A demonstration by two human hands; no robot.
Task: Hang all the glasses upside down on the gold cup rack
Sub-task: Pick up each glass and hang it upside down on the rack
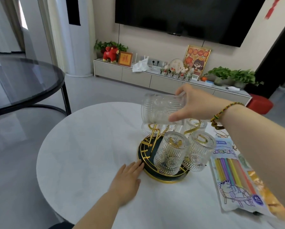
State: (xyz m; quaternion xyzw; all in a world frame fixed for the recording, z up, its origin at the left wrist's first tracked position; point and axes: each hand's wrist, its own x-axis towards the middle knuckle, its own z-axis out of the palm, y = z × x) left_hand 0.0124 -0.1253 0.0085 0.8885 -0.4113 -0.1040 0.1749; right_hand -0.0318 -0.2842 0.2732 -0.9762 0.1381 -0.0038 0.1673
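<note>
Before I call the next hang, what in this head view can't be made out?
- Rear pegs of the rack: hidden by the glass in the right hand.
- Back glasses: count unclear, same cover.
- Straw pack: partly under the right forearm.
- Left hand at the rack's rim: contact unclear.

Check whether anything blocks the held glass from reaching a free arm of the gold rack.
Nothing visible does: the ribbed clear glass in the right hand hovers directly above a bare gold rack arm; hung glasses sit nearer the camera.
</note>
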